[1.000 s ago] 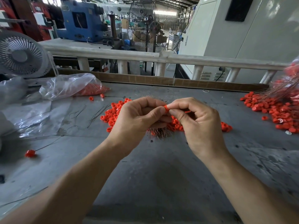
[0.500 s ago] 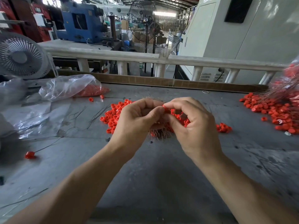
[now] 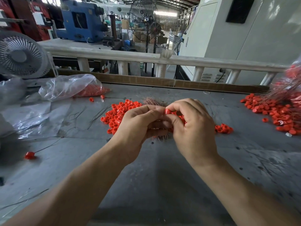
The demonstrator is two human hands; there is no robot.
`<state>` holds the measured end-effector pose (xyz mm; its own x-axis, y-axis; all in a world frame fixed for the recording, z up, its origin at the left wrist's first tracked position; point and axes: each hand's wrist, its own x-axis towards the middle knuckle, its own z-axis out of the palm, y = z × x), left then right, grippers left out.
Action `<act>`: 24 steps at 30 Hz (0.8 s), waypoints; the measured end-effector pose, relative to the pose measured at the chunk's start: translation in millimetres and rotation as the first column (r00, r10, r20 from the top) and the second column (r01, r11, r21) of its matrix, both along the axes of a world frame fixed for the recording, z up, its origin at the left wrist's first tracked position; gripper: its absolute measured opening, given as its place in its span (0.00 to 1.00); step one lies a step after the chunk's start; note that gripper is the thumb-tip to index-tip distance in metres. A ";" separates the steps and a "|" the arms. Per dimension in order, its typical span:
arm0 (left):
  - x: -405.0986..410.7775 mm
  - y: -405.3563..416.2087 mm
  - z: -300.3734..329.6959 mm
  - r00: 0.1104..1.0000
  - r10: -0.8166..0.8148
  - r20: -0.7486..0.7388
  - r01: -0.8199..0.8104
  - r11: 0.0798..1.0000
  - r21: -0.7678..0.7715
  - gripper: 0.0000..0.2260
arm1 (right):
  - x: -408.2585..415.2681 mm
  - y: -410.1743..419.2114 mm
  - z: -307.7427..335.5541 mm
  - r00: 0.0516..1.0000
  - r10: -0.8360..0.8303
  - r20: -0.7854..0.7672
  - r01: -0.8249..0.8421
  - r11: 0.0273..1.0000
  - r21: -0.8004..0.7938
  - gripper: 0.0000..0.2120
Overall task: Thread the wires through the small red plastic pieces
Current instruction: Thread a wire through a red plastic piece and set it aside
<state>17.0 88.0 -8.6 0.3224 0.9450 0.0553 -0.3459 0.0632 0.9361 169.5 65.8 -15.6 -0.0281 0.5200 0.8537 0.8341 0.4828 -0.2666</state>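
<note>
Above the loose red pieces [image 3: 118, 115], the right hand [image 3: 193, 128] pinches one red piece [image 3: 167, 111] while the left hand [image 3: 140, 124] grips, seemingly, a wire bundle [image 3: 151, 101], so threading next needs fine alignment.

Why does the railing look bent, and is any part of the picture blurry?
Head view: the wide-angle lens bows the railing; the red pile at the far right edge is smeared; the red piece between both hands is sharp; soft daylight, faint shadow under the forearms.

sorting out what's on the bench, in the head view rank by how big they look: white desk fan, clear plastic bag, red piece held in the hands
1. white desk fan
2. clear plastic bag, nearly as big, so a close call
3. red piece, smallest by far
</note>
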 end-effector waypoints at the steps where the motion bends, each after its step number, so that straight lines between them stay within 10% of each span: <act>1: 0.4 -0.3 0.2 1.000 0.017 -0.016 -0.017 1.000 0.004 0.06 | 0.6 0.5 0.4 1.000 0.010 0.002 -0.010 1.000 0.003 0.03; 11: 2.4 -5.2 2.0 0.977 -0.175 -0.124 0.162 0.981 -0.106 0.24 | 0.7 -4.2 7.6 0.991 0.130 -0.013 -0.130 0.991 0.018 0.03; 24: -7.8 -2.8 15.3 0.986 -0.106 0.127 0.092 0.990 0.110 0.07 | -3.1 -16.0 8.1 0.971 0.239 0.007 -0.240 0.970 0.038 0.07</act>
<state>9.2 85.2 6.7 0.3970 0.8958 0.1998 -0.4643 0.0082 0.8856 166.5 49.7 -7.5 -0.1497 0.4648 0.8727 0.6935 0.6784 -0.2423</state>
